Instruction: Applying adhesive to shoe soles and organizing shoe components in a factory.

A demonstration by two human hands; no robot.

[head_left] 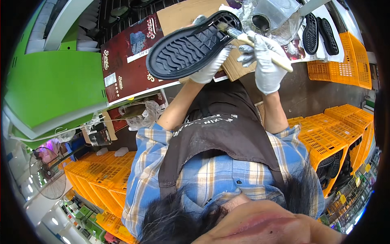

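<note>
My left hand (210,69), in a pale glove, grips a black shoe sole (180,53) from below and behind, with fingertips showing past its far edge. Wavy ridges cover the sole's visible face, and a lattice pattern fills the narrower end at the right. In my gloved right hand (268,63) is a paintbrush (243,37) with a pale wooden handle. Its bristles rest on or just over the sole near that narrower end; contact cannot be made out. Behind the brush lies a clear plastic container (278,12) with a dark round opening, among crumpled clear plastic.
Two black soles (311,34) lie on a white surface at the right. Printed dark-red cardboard (134,53) covers the bench at the left, beside a green machine housing (57,85). Orange crates (325,134) stand at the right and lower left, near a fan (48,173).
</note>
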